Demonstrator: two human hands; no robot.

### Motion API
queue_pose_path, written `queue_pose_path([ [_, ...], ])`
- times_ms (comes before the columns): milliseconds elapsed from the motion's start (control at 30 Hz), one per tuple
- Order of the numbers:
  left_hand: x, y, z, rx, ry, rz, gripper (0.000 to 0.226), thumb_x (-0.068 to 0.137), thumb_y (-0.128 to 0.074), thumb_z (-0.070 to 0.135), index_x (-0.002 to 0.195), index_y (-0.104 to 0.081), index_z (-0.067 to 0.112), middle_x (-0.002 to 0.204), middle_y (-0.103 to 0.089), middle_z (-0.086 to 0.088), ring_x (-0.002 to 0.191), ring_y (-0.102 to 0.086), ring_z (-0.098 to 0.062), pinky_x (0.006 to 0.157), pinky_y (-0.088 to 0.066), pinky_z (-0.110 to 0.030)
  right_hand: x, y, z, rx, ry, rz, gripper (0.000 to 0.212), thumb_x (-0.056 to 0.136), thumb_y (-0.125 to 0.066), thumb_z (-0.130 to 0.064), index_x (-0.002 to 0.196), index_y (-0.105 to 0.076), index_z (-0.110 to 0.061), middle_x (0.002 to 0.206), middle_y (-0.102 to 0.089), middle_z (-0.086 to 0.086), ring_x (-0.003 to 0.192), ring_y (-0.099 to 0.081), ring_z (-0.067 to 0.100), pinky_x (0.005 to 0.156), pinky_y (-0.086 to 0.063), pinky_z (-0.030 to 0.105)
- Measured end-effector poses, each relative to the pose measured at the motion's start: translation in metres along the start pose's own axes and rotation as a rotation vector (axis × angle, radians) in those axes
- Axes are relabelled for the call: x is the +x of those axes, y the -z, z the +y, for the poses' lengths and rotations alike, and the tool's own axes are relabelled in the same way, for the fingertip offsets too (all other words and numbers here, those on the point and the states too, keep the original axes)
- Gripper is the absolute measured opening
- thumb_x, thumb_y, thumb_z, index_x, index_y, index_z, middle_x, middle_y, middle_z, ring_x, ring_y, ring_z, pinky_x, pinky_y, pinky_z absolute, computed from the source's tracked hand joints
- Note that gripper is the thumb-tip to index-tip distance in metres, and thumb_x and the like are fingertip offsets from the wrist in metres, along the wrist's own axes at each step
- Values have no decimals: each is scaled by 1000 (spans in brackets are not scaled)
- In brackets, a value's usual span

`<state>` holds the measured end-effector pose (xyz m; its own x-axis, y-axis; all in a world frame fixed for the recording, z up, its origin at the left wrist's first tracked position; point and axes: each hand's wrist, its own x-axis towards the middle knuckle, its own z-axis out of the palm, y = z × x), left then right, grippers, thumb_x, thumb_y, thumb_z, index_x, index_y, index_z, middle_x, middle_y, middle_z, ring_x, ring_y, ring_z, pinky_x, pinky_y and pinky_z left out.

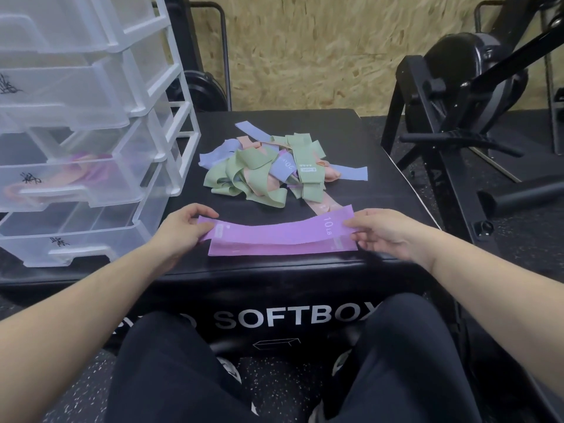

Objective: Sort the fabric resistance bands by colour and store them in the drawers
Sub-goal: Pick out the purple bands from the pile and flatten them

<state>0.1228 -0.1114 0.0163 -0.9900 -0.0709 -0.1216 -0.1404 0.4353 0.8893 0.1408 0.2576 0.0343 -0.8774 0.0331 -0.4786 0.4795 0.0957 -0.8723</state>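
Purple bands (276, 238) pinched at both ends, left hand (180, 228), right hand (381, 236); best squared before lifting to drawers (76, 181).

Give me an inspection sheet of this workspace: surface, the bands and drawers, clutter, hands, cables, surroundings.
Surface: black padded box, printed SOFTBOX on its front.
Job's things: purple band marked 10 LB, laid on a second purple band at the near edge; mixed pile of green, blue-grey, peach and purple bands behind; clear drawer unit on the left, drawers pulled out, one drawer holding purple and peach bands.
Clutter: nothing seen.
Hands: left hand pinches the top band's left end; right hand pinches its right end.
Cables: nothing seen.
Surroundings: black exercise machine on the right, chipboard wall behind, speckled floor.
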Motion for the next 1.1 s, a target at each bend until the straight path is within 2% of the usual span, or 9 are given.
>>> queue_pose_path([
  [67, 1, -3, -2, 7, -29, 23, 13, 90, -68, 11, 91, -69, 24, 87, -73, -5, 69, -57, -16, 70, -45, -28, 1, 2, 3, -33, 4, 41, 12, 89, -72, -9, 85, -63, -15, 81, -68, 3, 65, -60, 13, 59, -47, 23],
  [200, 0, -9, -6, 151, -100, 63, 12, 90, -68, 7, 92, -69, 19, 70, -63, 8, 60, -51, -11, 61, -39, -23, 2, 3, 12, -336, 76, 144, 12, 85, -76, -15, 81, -64, -16, 67, -66, 1, 52, -45, 10, 48, -36, 21],
  [333, 3, -17, -9, 269, -124, 5, 19, 88, -65, 6, 86, -69, 24, 67, -60, 2, 57, -52, -19, 64, -44, -30, 6, 1, 17, -464, 148, 200, 11, 82, -76, -19, 82, -65, -15, 60, -67, -3, 44, -36, 11, 41, -28, 20],
  [433, 6, -22, -12, 349, -138, 0, 19, 87, -65, 10, 83, -68, 29, 64, -54, 4, 58, -54, -20, 65, -45, -32, 10, 2, 19, -556, 167, 244, 10, 82, -73, -20, 84, -65, -14, 61, -68, -4, 37, -38, 5, 41, -29, 19],
  [633, 9, -24, -21, 396, -129, 34, 17, 87, -68, 15, 81, -66, 31, 73, -61, -2, 63, -51, -18, 65, -44, -33, 11, 3, 26, -580, 145, 246, 7, 86, -62, -18, 88, -66, -12, 67, -70, -2, 54, -47, 12, 46, -35, 21],
  [800, 9, -27, -22, 399, -140, 70, 16, 86, -66, 13, 78, -68, 27, 66, -56, 4, 61, -49, -17, 59, -39, -31, 18, 4, 31, -651, 185, 298, 6, 82, -66, -21, 83, -67, -15, 67, -71, -4, 63, -57, 13, 63, -45, 29],
  [900, 8, -27, -23, 457, -136, 67, 18, 87, -63, 11, 78, -67, 26, 66, -54, 6, 60, -48, -15, 56, -35, -30, 21, 5, 34, -731, 168, 316, 13, 79, -72, -27, 82, -64, -17, 72, -69, -5, 66, -60, 15, 63, -46, 30],
  [1000, 8, -26, -24, 522, -137, 74, 18, 87, -63, 14, 79, -65, 30, 84, -55, 8, 69, -51, -11, 61, -36, -29, 22, 6, 35, -741, 186, 347, 23, 79, -74, -29, 87, -55, -18, 84, -64, -3, 69, -56, 16, 63, -43, 32],
  [1100, 7, -26, -21, 548, -182, 101, 19, 86, -61, 15, 81, -63, 33, 94, -52, 13, 77, -52, -8, 67, -37, -29, 20, 4, 35, -690, 247, 356, 23, 83, -70, -32, 90, -51, -21, 84, -62, -3, 69, -54, 17, 63, -42, 33],
])
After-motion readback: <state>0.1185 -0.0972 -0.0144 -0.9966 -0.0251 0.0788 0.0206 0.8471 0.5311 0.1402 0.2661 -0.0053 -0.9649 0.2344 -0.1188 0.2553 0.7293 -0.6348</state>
